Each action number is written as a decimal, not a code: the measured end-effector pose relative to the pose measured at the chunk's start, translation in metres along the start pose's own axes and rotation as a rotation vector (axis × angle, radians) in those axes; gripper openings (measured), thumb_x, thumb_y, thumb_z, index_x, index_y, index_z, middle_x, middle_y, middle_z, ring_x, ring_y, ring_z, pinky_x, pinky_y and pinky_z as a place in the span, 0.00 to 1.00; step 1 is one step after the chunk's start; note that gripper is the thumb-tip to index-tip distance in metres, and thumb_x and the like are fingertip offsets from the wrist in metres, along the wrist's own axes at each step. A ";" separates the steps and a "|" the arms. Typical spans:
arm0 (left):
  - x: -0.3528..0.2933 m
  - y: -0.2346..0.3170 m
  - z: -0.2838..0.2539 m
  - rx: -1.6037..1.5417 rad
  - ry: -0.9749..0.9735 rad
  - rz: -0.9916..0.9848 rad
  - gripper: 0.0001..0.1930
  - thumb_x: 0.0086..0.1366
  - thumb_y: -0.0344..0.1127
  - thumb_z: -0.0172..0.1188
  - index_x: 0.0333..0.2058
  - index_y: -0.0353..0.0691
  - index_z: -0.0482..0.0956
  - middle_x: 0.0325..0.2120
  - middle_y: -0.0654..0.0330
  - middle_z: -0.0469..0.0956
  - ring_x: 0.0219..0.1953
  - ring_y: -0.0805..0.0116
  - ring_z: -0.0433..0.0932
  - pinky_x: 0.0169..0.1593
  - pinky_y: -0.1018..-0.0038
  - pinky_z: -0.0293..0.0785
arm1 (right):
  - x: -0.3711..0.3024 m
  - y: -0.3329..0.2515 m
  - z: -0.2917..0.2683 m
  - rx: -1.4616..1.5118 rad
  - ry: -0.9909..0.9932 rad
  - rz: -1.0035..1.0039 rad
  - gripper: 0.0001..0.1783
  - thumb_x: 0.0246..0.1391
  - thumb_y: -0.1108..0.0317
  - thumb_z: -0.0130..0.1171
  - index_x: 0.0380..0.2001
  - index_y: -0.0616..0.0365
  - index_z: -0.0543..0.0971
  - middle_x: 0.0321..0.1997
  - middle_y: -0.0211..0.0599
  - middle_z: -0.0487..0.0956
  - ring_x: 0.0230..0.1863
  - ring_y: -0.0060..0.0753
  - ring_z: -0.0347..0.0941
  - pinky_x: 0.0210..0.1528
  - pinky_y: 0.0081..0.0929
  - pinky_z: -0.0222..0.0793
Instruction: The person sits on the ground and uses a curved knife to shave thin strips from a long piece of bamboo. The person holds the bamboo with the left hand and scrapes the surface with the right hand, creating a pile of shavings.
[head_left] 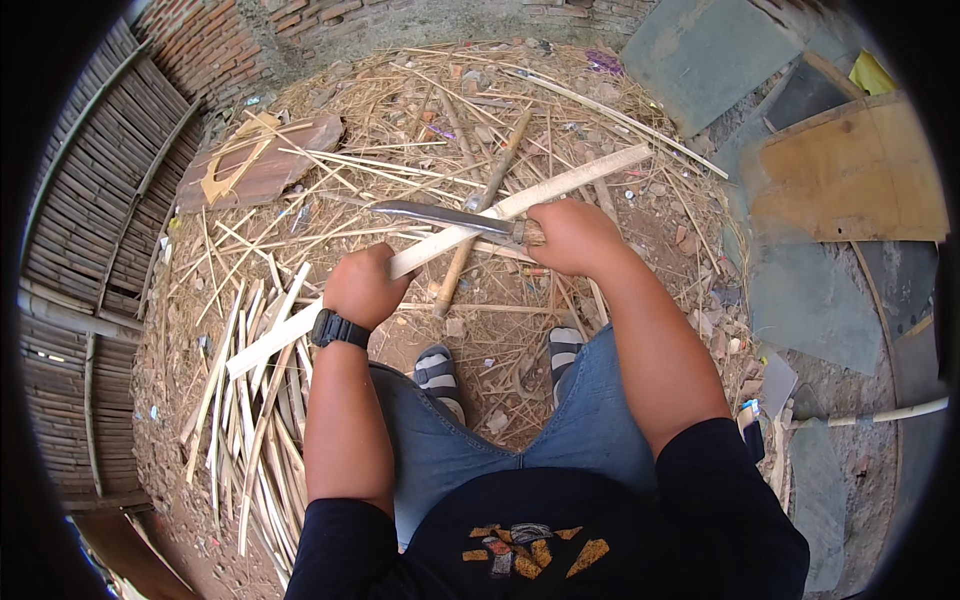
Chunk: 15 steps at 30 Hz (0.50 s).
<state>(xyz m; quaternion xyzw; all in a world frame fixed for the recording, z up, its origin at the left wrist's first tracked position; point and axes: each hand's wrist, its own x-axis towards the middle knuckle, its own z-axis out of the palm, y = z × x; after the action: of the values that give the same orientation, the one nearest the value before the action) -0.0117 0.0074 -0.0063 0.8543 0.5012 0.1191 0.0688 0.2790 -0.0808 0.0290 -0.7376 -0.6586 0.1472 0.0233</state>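
My left hand [362, 287] is closed round a long pale wooden strip [575, 178], which runs slantwise from lower left to upper right in front of me. In my right hand [577, 237] is the wooden handle of a machete [435, 214], its dark blade pointing left. The blade lies across the strip at its middle, between my two hands; whether it cuts into the wood I cannot tell. Beneath the strip, a round wooden stick [507, 155] slants over the ground. A dark watch [340, 329] sits on my left wrist.
A heap of split strips [255, 425] lies at my left. Slivers and straw litter the dirt ground. A rusty sheet [262, 160] lies at the far left, near a bamboo wall [100, 200]. Grey panels [710, 60] and a brown board [850, 170] lean at the right. My sandalled feet [437, 375] are below.
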 end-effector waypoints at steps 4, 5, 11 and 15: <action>-0.001 -0.002 -0.006 -0.024 0.073 -0.067 0.19 0.58 0.51 0.75 0.33 0.39 0.84 0.27 0.47 0.85 0.32 0.44 0.85 0.37 0.54 0.80 | -0.001 0.005 -0.003 0.034 0.122 -0.005 0.22 0.55 0.56 0.70 0.51 0.52 0.84 0.46 0.46 0.86 0.50 0.51 0.84 0.54 0.48 0.79; -0.001 -0.001 -0.007 -0.042 0.095 -0.081 0.17 0.58 0.49 0.74 0.33 0.41 0.84 0.28 0.47 0.85 0.33 0.44 0.85 0.38 0.53 0.80 | -0.001 0.009 -0.003 0.061 0.167 -0.014 0.22 0.55 0.55 0.70 0.51 0.53 0.84 0.45 0.46 0.86 0.50 0.52 0.84 0.53 0.49 0.79; 0.000 0.003 -0.007 -0.074 0.192 -0.126 0.11 0.56 0.43 0.71 0.33 0.43 0.84 0.28 0.49 0.85 0.34 0.44 0.85 0.39 0.52 0.80 | 0.005 0.016 -0.010 0.123 0.262 0.104 0.21 0.55 0.54 0.70 0.47 0.55 0.83 0.42 0.50 0.86 0.48 0.55 0.84 0.50 0.50 0.79; -0.003 0.001 -0.008 -0.081 0.239 -0.088 0.11 0.55 0.41 0.71 0.32 0.44 0.82 0.27 0.50 0.85 0.33 0.44 0.84 0.38 0.52 0.80 | 0.003 0.018 -0.010 0.149 0.230 -0.022 0.21 0.55 0.55 0.70 0.47 0.55 0.83 0.40 0.52 0.86 0.47 0.56 0.83 0.51 0.50 0.78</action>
<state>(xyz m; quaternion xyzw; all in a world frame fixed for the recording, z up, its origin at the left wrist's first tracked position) -0.0143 0.0046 0.0008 0.8079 0.5374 0.2373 0.0483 0.2994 -0.0784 0.0343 -0.7387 -0.6466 0.1100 0.1551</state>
